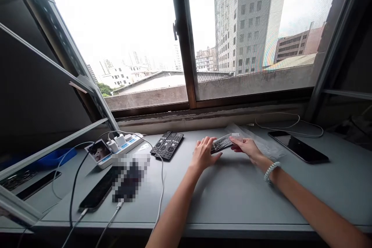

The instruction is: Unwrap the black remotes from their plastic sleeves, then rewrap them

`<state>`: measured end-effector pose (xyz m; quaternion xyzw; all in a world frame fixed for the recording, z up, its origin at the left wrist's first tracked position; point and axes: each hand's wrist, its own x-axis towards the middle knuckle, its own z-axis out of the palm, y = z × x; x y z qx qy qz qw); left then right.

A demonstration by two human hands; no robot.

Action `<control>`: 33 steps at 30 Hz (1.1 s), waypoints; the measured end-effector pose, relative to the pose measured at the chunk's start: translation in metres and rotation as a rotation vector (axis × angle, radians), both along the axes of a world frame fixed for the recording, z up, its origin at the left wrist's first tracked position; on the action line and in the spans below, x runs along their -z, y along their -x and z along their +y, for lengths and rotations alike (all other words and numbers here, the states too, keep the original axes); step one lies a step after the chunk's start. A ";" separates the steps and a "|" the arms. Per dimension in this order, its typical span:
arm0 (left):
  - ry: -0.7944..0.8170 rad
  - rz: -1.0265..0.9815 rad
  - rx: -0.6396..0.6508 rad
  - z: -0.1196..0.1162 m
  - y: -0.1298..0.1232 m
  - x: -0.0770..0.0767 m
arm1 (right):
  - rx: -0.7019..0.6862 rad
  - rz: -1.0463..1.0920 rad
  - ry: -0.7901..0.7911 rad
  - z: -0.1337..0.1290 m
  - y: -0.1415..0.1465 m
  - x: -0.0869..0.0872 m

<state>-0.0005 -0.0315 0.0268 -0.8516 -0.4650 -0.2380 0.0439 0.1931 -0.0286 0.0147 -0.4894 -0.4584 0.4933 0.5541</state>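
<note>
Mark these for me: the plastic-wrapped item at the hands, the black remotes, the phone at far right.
Plastic-wrapped item (222, 144): head view, middle of its upper face.
Black remotes (170, 144): head view, button face mid-group.
Phone (299, 148): head view, middle of its dark screen.

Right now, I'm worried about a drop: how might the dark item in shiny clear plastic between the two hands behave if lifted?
The plastic-wrapped item is likely stiff, since it looks straight between the left hand and right hand. Its glossy surface may be slippery. Being slim, it is probably light.
</note>
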 end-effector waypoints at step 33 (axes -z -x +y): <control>0.250 -0.018 -0.086 0.026 0.006 0.026 | 0.043 0.144 -0.016 -0.017 0.015 -0.028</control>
